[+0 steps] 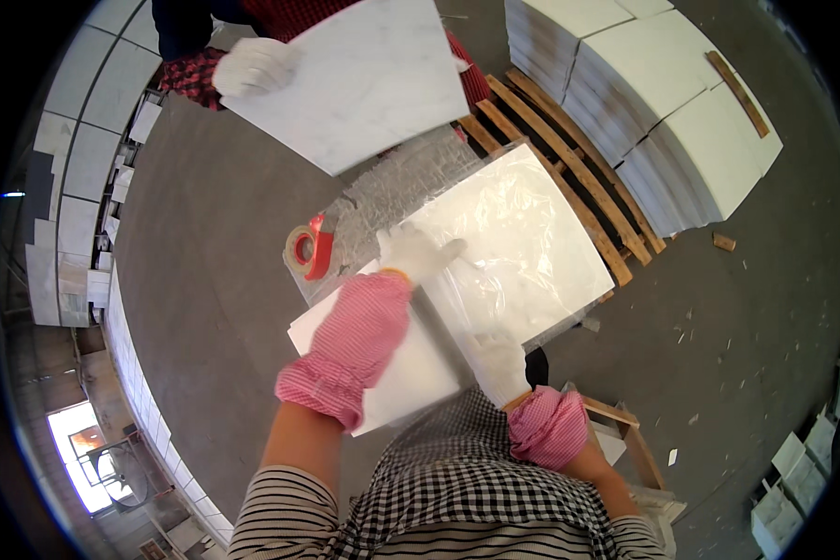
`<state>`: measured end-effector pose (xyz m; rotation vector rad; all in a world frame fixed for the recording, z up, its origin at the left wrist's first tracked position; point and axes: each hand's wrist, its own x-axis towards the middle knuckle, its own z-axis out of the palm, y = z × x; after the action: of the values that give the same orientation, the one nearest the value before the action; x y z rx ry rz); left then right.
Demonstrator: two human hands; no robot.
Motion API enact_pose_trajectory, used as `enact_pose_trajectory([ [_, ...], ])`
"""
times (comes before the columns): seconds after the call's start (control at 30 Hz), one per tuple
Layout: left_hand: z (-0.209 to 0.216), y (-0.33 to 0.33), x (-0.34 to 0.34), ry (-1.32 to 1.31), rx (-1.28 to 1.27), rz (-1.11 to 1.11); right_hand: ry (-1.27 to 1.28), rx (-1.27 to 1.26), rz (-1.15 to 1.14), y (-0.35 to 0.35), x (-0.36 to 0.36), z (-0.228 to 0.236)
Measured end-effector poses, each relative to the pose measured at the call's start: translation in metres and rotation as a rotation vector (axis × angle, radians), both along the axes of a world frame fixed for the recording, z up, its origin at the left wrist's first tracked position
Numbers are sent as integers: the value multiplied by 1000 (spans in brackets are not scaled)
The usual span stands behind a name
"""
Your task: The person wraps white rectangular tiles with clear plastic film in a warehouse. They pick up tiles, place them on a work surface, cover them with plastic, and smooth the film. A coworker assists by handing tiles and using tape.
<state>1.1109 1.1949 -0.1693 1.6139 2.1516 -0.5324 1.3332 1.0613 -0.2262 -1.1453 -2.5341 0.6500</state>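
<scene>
- Our left hand (418,250), in a white glove and pink sleeve cover, lies flat with fingers spread on the clear plastic film (518,233) covering a white square marble tile (495,308) at frame centre.
- Our right hand (497,364) presses flat on that tile's near edge, clamping nothing.
- Beside it, centre left, sits a red tape dispenser (310,248).
- At top, a co-worker's gloved hand (252,65) holds another white marble slab (355,75).

Grey concrete floor (205,280), wooden pallet (569,168), stacked white slabs (681,112), bright window (84,448) at lower left.
</scene>
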Motion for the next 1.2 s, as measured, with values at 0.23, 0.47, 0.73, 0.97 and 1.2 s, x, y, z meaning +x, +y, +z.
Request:
enact_pose_trajectory([
  [0.23, -62, -23, 59, 266, 438, 351, -176, -381, -56, 7, -17, 44],
  [0.47, -80, -27, 68, 283, 660, 443, 194, -208, -142, 70, -65, 117],
  [0.73, -59, -12, 85, 266, 529, 384, 125, -181, -199, 132, -119, 62],
  [0.97, -89, -23, 67, 364, 600, 376, -393, -110, -749, 179, 101, 55],
  [1.2, -83, -20, 70, 307, 553, 380, -371, -141, -791, 124, 79, 51],
])
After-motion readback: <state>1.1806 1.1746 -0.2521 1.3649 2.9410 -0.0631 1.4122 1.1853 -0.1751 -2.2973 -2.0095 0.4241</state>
